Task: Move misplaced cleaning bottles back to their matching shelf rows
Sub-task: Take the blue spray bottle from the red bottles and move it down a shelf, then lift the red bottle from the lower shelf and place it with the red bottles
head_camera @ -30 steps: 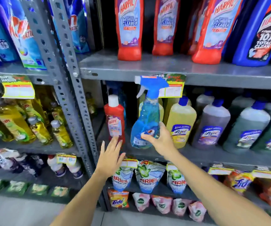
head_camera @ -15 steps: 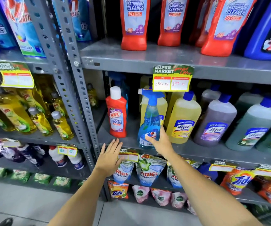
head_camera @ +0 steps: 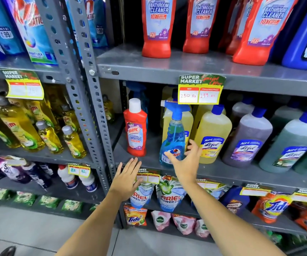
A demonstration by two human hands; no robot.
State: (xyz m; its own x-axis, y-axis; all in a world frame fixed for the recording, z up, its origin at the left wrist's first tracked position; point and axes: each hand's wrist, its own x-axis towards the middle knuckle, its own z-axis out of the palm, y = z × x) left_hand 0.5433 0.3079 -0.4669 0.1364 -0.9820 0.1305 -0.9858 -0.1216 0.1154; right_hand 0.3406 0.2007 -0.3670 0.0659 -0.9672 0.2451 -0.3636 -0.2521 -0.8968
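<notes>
Right hand point(head_camera: 184, 161) — fingers spread and released, palm just in front of the blue spray bottle point(head_camera: 174, 139); thumb and fingertips lie at its lower label, but no closed grip shows, and actual contact cannot be told. Left hand point(head_camera: 128, 179) — flat and open, grasping nothing, held below the front edge of the middle shelf point(head_camera: 222, 170) and just under the small red bathroom cleaner bottle point(head_camera: 135, 130).

The spray bottle stands upright at the shelf front, directly before the yellow floor cleaner bottles point(head_camera: 212, 135) and partly hiding one of them; further spray heads show dimly in the dark rear left of the same shelf, so its matching row probably lies there, and the open hand suggests a bottle just set down or about to be taken.

The small red bottle stands alone to the spray bottle's left, well apart from the row of large red bathroom cleaner bottles point(head_camera: 158, 28) on the top shelf point(head_camera: 186, 65). By label and colour it belongs with that upper row; the left hand sits best placed to lift it next. A price tag point(head_camera: 200, 89) hangs from the top shelf's edge above the spray head.
</notes>
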